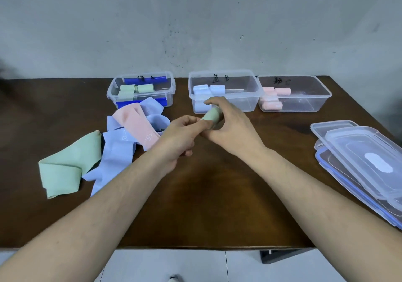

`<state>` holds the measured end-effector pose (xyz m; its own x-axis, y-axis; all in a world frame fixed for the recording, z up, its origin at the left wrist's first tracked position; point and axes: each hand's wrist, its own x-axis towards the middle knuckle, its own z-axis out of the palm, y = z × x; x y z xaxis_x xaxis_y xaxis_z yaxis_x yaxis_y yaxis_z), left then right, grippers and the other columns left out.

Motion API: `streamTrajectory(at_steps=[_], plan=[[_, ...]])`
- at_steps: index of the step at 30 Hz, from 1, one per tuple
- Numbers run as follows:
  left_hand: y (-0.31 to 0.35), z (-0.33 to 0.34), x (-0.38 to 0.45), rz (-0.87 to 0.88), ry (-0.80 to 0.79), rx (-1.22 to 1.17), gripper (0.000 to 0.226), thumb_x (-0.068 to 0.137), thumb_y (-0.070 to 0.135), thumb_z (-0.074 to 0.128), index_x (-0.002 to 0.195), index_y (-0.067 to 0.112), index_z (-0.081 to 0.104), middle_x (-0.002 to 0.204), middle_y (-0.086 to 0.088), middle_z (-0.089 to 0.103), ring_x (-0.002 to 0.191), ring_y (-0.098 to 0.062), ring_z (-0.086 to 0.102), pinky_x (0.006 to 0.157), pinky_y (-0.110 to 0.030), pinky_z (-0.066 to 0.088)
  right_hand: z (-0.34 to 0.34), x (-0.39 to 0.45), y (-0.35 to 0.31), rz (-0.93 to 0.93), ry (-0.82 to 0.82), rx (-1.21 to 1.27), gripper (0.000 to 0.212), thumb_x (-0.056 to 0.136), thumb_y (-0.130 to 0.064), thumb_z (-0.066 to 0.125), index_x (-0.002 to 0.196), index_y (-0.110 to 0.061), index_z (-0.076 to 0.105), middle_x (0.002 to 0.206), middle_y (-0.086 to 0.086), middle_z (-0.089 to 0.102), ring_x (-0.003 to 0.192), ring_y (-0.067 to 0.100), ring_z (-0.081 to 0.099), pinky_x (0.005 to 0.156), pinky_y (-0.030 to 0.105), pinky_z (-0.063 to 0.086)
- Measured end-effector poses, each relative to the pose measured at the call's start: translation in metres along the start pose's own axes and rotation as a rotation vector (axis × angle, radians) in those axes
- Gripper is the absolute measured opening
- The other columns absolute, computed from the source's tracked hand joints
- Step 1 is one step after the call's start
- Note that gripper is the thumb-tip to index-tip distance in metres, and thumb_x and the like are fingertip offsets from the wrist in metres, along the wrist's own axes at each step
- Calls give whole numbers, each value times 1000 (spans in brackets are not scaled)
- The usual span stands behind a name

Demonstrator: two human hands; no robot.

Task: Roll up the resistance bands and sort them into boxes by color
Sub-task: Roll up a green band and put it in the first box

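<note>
- Green roll (212, 116) above mid-table, pinched between left hand (178, 138) and right hand (228, 127), fingers of both curled round it.
- Dark wooden table (206, 205); near edge bare, pale floor (174, 264) below.
- Loose bands (113, 144) heaped left: green, blue, pink.
- Stacked lids (361, 164) at right edge.
- Three clear boxes along far edge: green box (141, 89), blue box (224, 90), pink box (293, 92), each holding rolls.
- Grey wall (195, 20) just behind.
</note>
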<state>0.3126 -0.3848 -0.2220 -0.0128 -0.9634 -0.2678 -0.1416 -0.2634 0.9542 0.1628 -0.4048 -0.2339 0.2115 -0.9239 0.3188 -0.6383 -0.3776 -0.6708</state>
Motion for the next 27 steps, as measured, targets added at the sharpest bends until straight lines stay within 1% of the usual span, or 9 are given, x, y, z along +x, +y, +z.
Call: streamTrajectory(at_steps=[4, 6, 10, 12, 15, 18, 21, 25, 27], plan=[[5, -34, 23, 39, -14, -12, 23, 86, 35, 73, 99, 16, 69, 67, 4, 50, 48, -8, 32, 44, -24, 29, 18, 29, -7, -24, -15, -29, 47, 77, -39, 79, 117, -29, 57, 109, -10, 59, 97, 8, 53, 76, 16, 42], [7, -49, 34, 52, -11, -41, 20, 87, 31, 73, 101, 17, 69, 71, 1, 53, 45, -9, 30, 43, -24, 27, 26, 41, -11, -33, -23, -17, 48, 75, -40, 80, 115, -29, 57, 108, -11, 59, 99, 7, 53, 80, 20, 44], [16, -88, 56, 104, 63, -46, 25, 87, 28, 74, 109, 21, 65, 78, -2, 56, 44, -9, 33, 41, -23, 29, 41, 66, -20, -33, -91, 24, 47, 78, -44, 77, 120, -34, 57, 111, -16, 60, 100, 4, 54, 81, 20, 46], [20, -108, 63, 123, 77, 9, 28, 86, 29, 74, 112, 23, 65, 88, -3, 63, 49, -8, 38, 42, -21, 30, 47, 79, -24, -48, -126, 23, 46, 83, -46, 73, 125, -34, 59, 114, -19, 62, 103, 3, 55, 84, 19, 46], [23, -133, 72, 188, 58, 108, 24, 86, 25, 75, 108, 24, 67, 98, -3, 71, 55, -6, 45, 44, -17, 31, 57, 97, -28, -75, -119, 9, 36, 88, -37, 71, 123, -30, 66, 110, -16, 64, 101, 2, 56, 84, 14, 42], [21, -153, 82, 282, 60, 212, 26, 84, 22, 78, 108, 24, 68, 99, 5, 69, 61, 9, 54, 50, -6, 37, 65, 117, -33, -131, -125, -48, 28, 87, -28, 74, 115, -25, 71, 102, -11, 62, 96, 4, 54, 79, 10, 37], [24, -173, 93, 345, 63, 287, 28, 82, 21, 79, 107, 26, 68, 104, 9, 67, 73, 18, 56, 59, 0, 38, 71, 139, -44, -176, -164, -104, 32, 85, -27, 77, 116, -27, 70, 94, -18, 59, 90, -1, 53, 77, 13, 38], [31, -199, 113, 399, 43, 311, 26, 85, 14, 76, 107, 21, 67, 106, 6, 66, 51, 11, 51, 46, -4, 34, 82, 174, -60, -198, -222, -177, 32, 83, -27, 78, 114, -26, 71, 97, -14, 63, 86, 3, 56, 76, 11, 42], [32, -209, 125, 435, 40, 292, 24, 84, 11, 77, 103, 22, 68, 103, 6, 68, 58, 11, 54, 53, -5, 37, 88, 192, -65, -197, -236, -219, 32, 83, -28, 77, 114, -25, 72, 96, -15, 61, 81, 1, 54, 71, 6, 37]])
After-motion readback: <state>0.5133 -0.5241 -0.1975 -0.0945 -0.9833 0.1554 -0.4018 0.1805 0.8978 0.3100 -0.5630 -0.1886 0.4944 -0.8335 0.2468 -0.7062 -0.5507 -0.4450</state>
